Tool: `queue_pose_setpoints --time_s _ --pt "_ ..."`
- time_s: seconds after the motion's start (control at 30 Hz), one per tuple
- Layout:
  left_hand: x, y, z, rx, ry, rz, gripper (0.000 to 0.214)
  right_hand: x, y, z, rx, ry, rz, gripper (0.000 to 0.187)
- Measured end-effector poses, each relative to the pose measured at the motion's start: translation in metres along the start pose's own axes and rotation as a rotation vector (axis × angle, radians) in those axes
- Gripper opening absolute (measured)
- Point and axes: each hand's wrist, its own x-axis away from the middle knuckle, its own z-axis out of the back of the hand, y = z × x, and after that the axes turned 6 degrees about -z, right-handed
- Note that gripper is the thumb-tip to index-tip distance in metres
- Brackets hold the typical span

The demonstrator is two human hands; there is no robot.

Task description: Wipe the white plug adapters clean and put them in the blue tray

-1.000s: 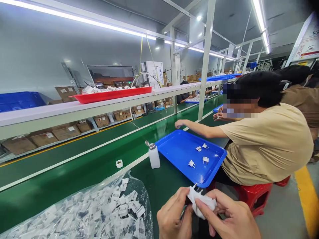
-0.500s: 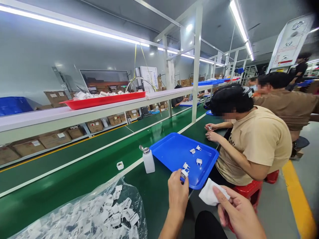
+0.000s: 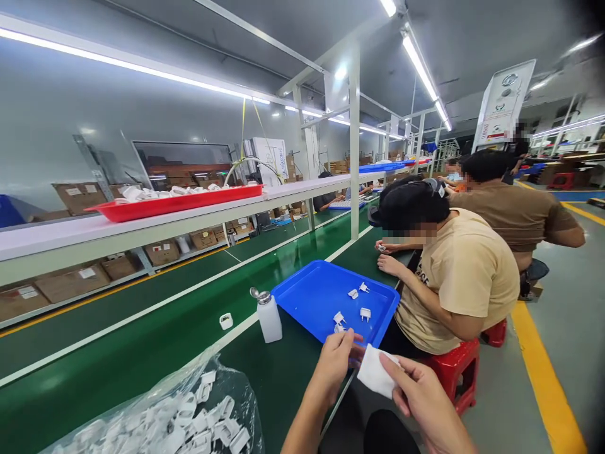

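Note:
My right hand (image 3: 416, 381) pinches a folded white cloth (image 3: 377, 372) between thumb and fingers, just in front of the tray's near edge. Beside the cloth, my left hand (image 3: 338, 356) has its fingers stretched out and apart, with nothing visible in them; its fingertips are close to the cloth, and I cannot tell whether they touch it. Several small white plug pieces with prongs (image 3: 365, 314) lie in the blue tray (image 3: 302, 296), one of them just beyond my left fingers.
A white pump bottle (image 3: 269, 318) with its metal lid raised stands left of the tray. Many white plastic housings (image 3: 189, 410) fill a clear bag at front left. One white housing (image 3: 226, 321) sits alone on the green bench. A co-worker in a beige shirt (image 3: 472, 265) sits at right.
My left hand has let go of a white plug piece, which now lies in the tray, and has drawn back towards the cloth. The view has turned slightly right.

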Motion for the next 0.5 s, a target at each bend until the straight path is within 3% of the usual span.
queue_pose_setpoints --time_s 0.1,0.2,0.33,0.5 --pt "0.021 0.005 0.011 0.176 -0.063 0.074 0.055 -0.017 0.01 -0.016 0.006 -0.012 0.005 0.061" --pt "0.03 0.0 0.032 0.235 0.076 0.081 0.045 -0.032 0.019 -0.038 -0.018 -0.107 -0.006 0.058" --pt "0.03 -0.018 0.066 0.145 0.382 0.084 0.038 -0.052 0.035 -0.069 -0.075 -0.249 -0.02 0.048" --pt "0.008 -0.039 0.106 -0.195 0.963 0.106 0.04 -0.08 0.061 -0.121 -0.064 -0.213 0.072 0.031"
